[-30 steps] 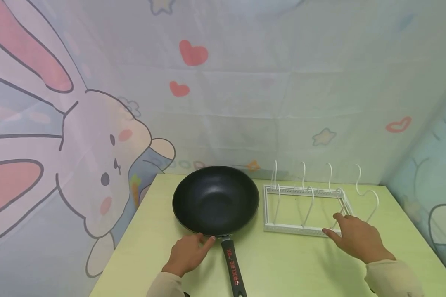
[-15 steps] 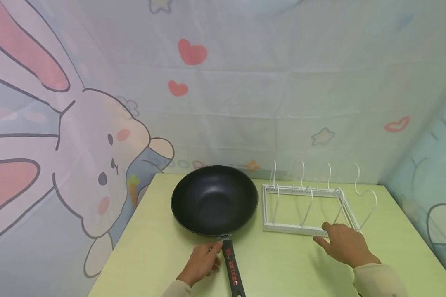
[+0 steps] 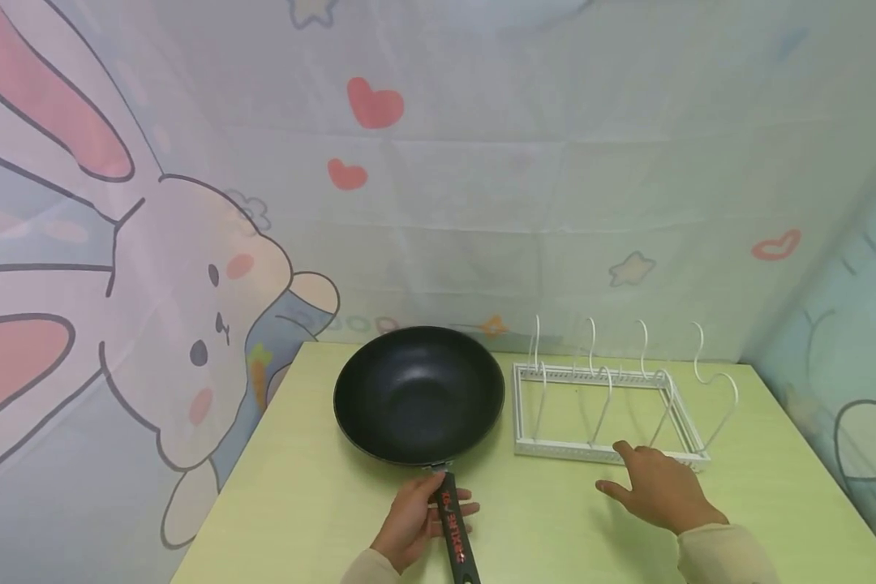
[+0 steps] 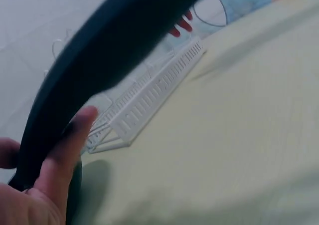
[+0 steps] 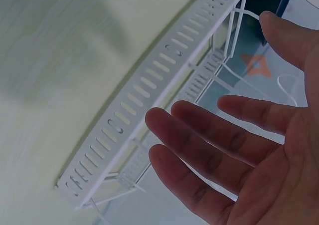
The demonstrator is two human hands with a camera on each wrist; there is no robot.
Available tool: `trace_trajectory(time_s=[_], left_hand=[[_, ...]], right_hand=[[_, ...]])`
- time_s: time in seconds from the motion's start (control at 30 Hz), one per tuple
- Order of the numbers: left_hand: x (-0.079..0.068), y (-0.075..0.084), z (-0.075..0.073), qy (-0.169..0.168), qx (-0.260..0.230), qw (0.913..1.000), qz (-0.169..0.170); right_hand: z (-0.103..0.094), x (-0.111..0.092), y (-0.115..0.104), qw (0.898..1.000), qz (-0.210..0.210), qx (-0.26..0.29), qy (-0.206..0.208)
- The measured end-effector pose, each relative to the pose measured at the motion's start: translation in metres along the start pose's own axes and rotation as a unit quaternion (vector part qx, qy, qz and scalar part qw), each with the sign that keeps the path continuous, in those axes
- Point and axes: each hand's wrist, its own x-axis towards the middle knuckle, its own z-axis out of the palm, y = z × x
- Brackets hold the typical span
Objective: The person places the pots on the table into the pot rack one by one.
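Observation:
A black wok (image 3: pixel 419 397) sits on the table, its dark handle (image 3: pixel 454 519) with red lettering pointing toward me. My left hand (image 3: pixel 412 519) is at the upper part of this handle. Its thumb lies along the near-left side, while straight fingers reach beneath and stick out on the right. In the left wrist view, the handle (image 4: pixel 99 45) passes between thumb and fingers (image 4: pixel 70 145). To the right, a white rack (image 3: pixel 591 451) with curved wire dividers stands on the table. My right hand (image 3: pixel 660 487), fingers spread, hovers by its front rail and holds nothing.
The pale green table (image 3: pixel 547 527) ends at a fabric backdrop (image 3: pixel 482 243) printed with a rabbit, hearts and stars. Wire dividers (image 3: pixel 723 405) rise from the rack. The wok's rim stands close to the rack's left end.
My left hand has moved right from beneath the wok's rim to the handle, fingers now passing under it. My right hand has drawn left and nearer to me, off the rack. Wok and rack stay put.

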Motion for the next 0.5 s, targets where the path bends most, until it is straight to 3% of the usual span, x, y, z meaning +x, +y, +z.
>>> trace_trajectory(time_s=[0.17, 0.37, 0.5], left_hand=[[0.003, -0.003, 0.006, 0.039, -0.029, 0.9984, 0.029], [0.001, 0.006, 0.014, 0.045, -0.029, 0.9982, 0.027], [0.001, 0.015, 0.021, 0.041, -0.034, 0.9982, 0.028]], right_hand=[[0.003, -0.001, -0.006, 1.0, -0.004, 0.001, -0.014], [0.01, -0.002, -0.018, 1.0, -0.016, 0.011, -0.014], [0.015, -0.001, -0.03, 0.998, -0.017, 0.049, -0.026]])
